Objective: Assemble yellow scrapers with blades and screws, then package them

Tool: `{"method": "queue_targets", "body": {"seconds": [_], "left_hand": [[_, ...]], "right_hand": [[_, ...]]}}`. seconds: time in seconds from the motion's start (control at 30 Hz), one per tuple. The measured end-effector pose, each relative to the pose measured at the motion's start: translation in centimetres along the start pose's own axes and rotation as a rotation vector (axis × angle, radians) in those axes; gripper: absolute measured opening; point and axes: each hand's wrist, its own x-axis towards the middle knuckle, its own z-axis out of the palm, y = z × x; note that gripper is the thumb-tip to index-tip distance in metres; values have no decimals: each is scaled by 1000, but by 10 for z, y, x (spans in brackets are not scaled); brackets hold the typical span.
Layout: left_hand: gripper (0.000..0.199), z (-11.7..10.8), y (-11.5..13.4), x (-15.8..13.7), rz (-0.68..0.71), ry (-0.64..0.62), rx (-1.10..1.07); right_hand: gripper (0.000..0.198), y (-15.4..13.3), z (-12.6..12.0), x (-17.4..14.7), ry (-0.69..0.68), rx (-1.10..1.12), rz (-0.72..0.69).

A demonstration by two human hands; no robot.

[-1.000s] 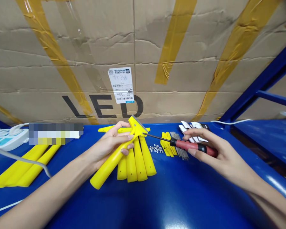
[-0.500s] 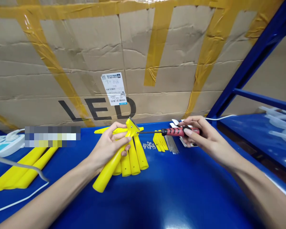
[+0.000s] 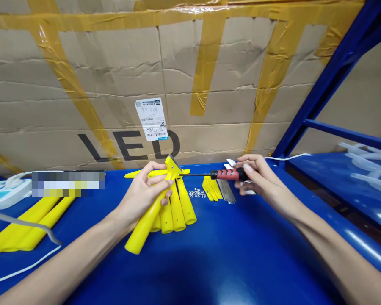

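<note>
My left hand (image 3: 147,188) is closed around a yellow scraper (image 3: 142,226), its head tilted up with a metal blade along the edge. In my right hand (image 3: 257,171) is a screwdriver (image 3: 227,174) with a red and black handle, held level. The shaft's tip meets the scraper's head near a screw; whether it sits in a screw slot I cannot make out. Below and behind the held scraper, several yellow handles (image 3: 179,216) lie fanned out. Small nuts and screws (image 3: 197,193) are scattered to their right, beside small yellow pieces (image 3: 212,188) and a stack of metal blades (image 3: 227,191).
Behind the blue table (image 3: 209,262) stands a large taped cardboard box (image 3: 120,84). More yellow handles (image 3: 31,228) lie at left, near a white power strip (image 3: 9,192) and cables. A blue metal frame (image 3: 324,80) and translucent plastic parts (image 3: 371,165) are at right.
My right hand's fingers have shifted on the screwdriver handle and loosened a little. The screwdriver's tip stays at the scraper's head, and my left hand keeps its hold.
</note>
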Motion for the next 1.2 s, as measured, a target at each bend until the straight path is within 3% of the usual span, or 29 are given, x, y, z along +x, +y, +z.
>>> {"method": "queue_targets", "body": {"seconds": [0.07, 0.2, 0.33, 0.5, 0.63, 0.8, 0.93, 1.1, 1.2], "left_hand": [[44, 0, 0, 2, -3, 6, -21], [45, 0, 0, 6, -24, 14, -39], [44, -3, -1, 9, -35, 45, -65], [45, -5, -3, 10, -64, 55, -103], [44, -4, -2, 9, -58, 66, -125], [45, -2, -1, 9, -76, 62, -122], [45, -2, -1, 9, -63, 85, -136], [45, -1, -3, 8, -70, 60, -131], [45, -1, -3, 8, -53, 76, -132]], "right_hand": [[41, 1, 0, 1, -66, 75, -33], [33, 1, 0, 0, 70, -25, 1], [41, -1, 1, -2, -73, 59, -55], [31, -1, 6, -4, 70, -107, -26], [41, -3, 4, -3, -69, 4, -87], [31, -3, 2, -2, 110, -47, -4], [42, -5, 2, -3, -57, 62, -81], [33, -4, 3, -3, 101, -64, -32], [40, -3, 2, -3, -38, 22, -76]]}}
